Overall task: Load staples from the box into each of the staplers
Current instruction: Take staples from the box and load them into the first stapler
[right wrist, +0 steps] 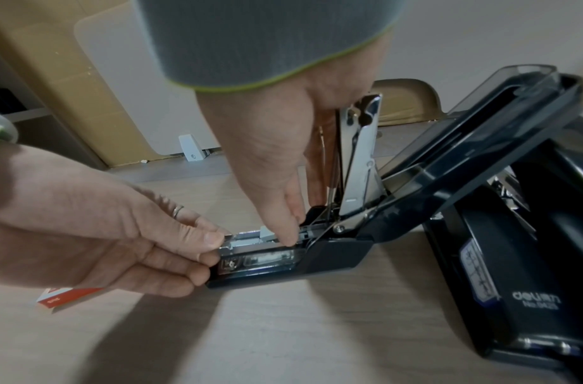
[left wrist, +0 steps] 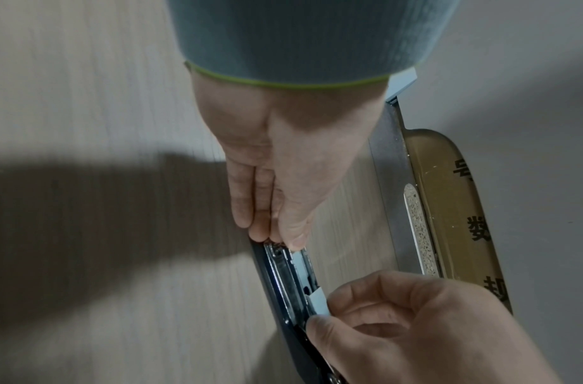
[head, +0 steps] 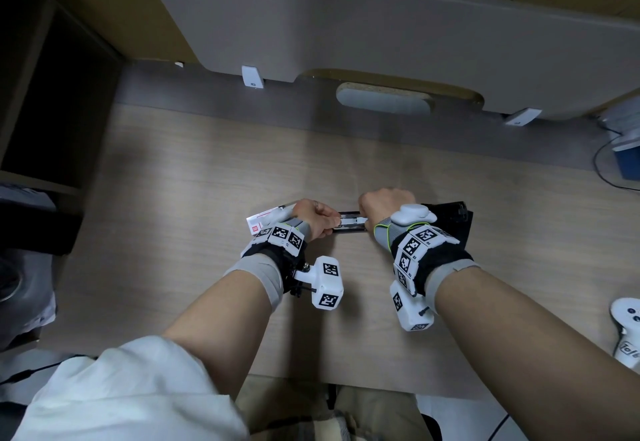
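An open black stapler [head: 351, 225] lies on the wooden desk between both hands. Its lid [right wrist: 480, 135] is swung up and back, baring the metal staple channel [left wrist: 283, 272]. My left hand [head: 334, 224] pinches the stapler's front end with curled fingertips [right wrist: 214, 237]. My right hand [left wrist: 323, 310] pinches the pale pusher block [left wrist: 319, 301] in the channel. Whether staples lie in the channel cannot be made out. The red-and-white staple box [head: 263, 221] lies just behind my left wrist. A second black stapler [right wrist: 513, 298] rests beside my right hand.
A grey back panel [head: 381, 42] with a cutout stands along the desk's far edge. At the far right sit a blue-and-white box [head: 628, 160] with a cable, and a white controller [head: 627, 333] near the front edge. Cardboard boxes stand behind.
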A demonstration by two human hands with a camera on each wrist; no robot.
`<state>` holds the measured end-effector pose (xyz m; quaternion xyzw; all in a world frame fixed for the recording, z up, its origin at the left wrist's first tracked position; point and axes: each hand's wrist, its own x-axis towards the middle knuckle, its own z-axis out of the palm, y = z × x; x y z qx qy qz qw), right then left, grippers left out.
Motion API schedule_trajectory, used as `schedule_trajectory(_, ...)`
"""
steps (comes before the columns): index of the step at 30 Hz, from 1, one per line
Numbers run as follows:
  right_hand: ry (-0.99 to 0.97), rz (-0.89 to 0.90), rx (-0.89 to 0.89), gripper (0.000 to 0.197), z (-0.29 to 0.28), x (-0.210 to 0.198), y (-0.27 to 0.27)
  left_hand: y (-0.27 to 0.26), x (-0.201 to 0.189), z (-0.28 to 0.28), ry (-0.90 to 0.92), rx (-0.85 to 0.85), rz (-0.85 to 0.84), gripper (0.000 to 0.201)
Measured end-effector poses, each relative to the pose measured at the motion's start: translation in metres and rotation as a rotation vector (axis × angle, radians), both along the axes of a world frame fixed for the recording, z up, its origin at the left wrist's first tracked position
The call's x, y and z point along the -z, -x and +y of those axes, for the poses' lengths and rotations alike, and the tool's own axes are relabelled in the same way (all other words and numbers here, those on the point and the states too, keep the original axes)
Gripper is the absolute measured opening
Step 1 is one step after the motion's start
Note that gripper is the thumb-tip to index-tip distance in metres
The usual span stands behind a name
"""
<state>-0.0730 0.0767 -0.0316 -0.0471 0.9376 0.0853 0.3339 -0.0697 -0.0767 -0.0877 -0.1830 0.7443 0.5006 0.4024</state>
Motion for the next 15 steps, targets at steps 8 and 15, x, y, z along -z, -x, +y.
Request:
schedule_trajectory(8, -0.033, 0.016, -0.005, 0.027, -0.0028, 0.0006, -0.0019, -0.0007, -0.0007, 0.0011, -0.013, 0.001, -0.006, 0.003)
schedule_trajectory(15, -0.068, 0.051, -0.067, 0.021, -0.0069, -0.0006, -0.0069, -0.0013, 0.0001, 0.0003, -0.013, -0.005, -0.004, 0.016)
